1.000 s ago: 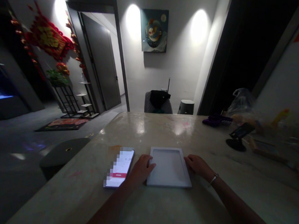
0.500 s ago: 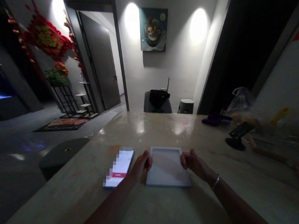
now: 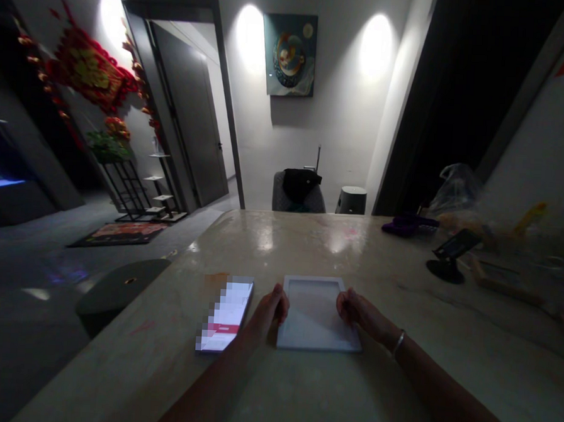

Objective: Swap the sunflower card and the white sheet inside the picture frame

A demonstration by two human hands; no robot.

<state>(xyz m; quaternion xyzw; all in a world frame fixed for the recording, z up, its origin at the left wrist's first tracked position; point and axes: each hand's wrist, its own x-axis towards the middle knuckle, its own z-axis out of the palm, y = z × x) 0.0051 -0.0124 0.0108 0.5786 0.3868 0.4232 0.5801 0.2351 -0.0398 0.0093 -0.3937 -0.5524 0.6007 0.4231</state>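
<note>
Fingers point(image 3: 281, 302) curled, at opposite side edges of a white frame point(image 3: 312, 316), grip unclear

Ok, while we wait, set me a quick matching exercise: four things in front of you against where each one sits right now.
Things: 1 left hand; 2 white rectangular frame; 3 lit smartphone; 4 silver bangle.
Places: A right wrist; B flat between the hands; C at the frame's left edge; D left of the frame on the pale stone counter.
Pairs: 1-C, 2-B, 3-D, 4-A.
</note>
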